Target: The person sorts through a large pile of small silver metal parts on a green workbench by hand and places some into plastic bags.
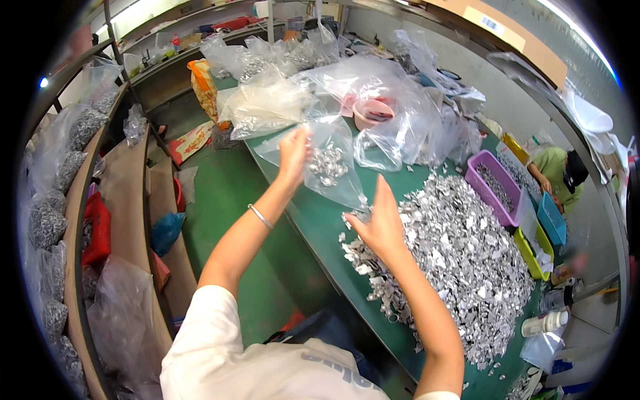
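Observation:
A clear plastic bag (pixel 341 184) with a small heap of silver metal pieces (pixel 327 165) inside hangs over the green table. My left hand (pixel 295 155) is closed on the bag's upper left part. By the bag's lower right corner, my right hand (pixel 381 225) has its fingers stretched up and its thumb apart. Whether the right thumb touches the bag corner I cannot tell. Just beyond that hand spreads a large pile of small silver metal pieces (pixel 460 260).
Purple (pixel 495 190), blue (pixel 552 219) and yellow-green (pixel 533 252) baskets line the pile's far right side. Plastic bags (pixel 267 100) and a pink bowl (pixel 373 113) crowd the table's back. Shelves (pixel 127 200) with filled bags stand left. A co-worker (pixel 560 175) sits at right.

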`<control>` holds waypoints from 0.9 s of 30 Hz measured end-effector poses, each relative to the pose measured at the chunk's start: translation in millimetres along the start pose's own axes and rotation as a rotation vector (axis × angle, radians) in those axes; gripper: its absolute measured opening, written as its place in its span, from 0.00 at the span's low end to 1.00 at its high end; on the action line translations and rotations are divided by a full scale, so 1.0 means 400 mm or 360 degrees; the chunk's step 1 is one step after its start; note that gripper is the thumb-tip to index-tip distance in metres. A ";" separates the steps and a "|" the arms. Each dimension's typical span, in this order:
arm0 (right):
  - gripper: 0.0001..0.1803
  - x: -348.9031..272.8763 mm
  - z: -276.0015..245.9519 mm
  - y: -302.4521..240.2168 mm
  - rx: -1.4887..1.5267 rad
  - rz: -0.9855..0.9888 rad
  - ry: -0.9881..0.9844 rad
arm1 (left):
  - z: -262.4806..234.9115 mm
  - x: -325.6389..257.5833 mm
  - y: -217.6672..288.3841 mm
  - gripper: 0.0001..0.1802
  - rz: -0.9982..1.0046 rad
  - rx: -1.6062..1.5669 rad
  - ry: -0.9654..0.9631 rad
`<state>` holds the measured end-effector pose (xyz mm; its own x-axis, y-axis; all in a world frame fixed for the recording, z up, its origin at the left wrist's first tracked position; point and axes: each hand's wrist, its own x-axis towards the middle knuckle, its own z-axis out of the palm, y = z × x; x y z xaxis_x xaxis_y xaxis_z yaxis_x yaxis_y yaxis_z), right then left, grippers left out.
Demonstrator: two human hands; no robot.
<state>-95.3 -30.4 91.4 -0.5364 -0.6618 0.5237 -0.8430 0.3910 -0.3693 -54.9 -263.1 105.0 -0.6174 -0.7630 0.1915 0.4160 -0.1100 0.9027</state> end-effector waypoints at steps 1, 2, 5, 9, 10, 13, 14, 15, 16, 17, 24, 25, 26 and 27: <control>0.53 0.060 0.065 -0.011 -0.0194 0.0010 -0.0033 | 0.008 0.000 0.005 0.14 -0.0038 0.0026 -0.0009; 0.45 0.115 0.112 -0.032 -0.0266 0.0065 -0.0045 | 0.004 0.003 0.007 0.13 -0.0047 0.0048 -0.0068; 0.23 0.239 0.199 0.025 -0.0367 0.0278 -0.0162 | 0.004 0.002 0.056 0.14 -0.0164 0.0161 -0.0324; 0.11 0.307 0.237 0.078 0.0193 0.0430 0.0308 | -0.092 -0.006 0.060 0.12 0.0114 0.0795 -0.0308; 0.13 0.330 0.213 0.103 0.0981 0.0935 0.0389 | -0.109 -0.026 0.059 0.12 0.0266 0.1116 -0.0429; 0.09 0.401 0.208 0.137 0.1750 0.1426 0.0514 | -0.205 -0.035 0.027 0.10 0.0395 0.1759 -0.0523; 0.08 0.415 0.209 0.116 0.1937 0.1552 0.0447 | -0.245 -0.029 0.012 0.09 0.0379 0.1930 -0.0508; 0.09 0.425 0.207 0.071 0.2127 0.1683 0.0359 | -0.295 -0.017 0.000 0.09 0.0278 0.1848 -0.0441; 0.09 0.431 0.205 0.056 0.2298 0.1808 0.0291 | -0.322 0.002 -0.011 0.09 0.0194 0.1743 -0.0388; 0.10 0.431 0.222 0.063 0.2472 0.1859 0.0204 | -0.347 0.011 -0.026 0.09 0.0110 0.1638 -0.0331; 0.12 0.357 0.274 0.287 0.3017 0.1394 -0.0472 | -0.255 0.060 -0.133 0.07 -0.0997 -0.1518 0.0429; 0.15 0.353 0.276 0.255 0.2764 0.1265 -0.0511 | -0.258 0.065 -0.134 0.07 -0.0981 -0.1685 0.0439; 0.18 0.338 0.262 0.231 0.2349 0.1203 -0.0542 | -0.244 0.074 -0.142 0.07 -0.0975 -0.1711 0.0433; 0.21 0.334 0.245 0.141 0.1957 0.1109 -0.0608 | -0.290 0.076 -0.185 0.08 -0.0846 -0.2175 -0.0137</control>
<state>-210.7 -159.6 65.3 -0.6049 -0.7733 -0.1902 0.2464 0.0453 -0.9681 -26.9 -351.8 -0.6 -0.9130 -0.4071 0.0265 0.3966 -0.9009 -0.1764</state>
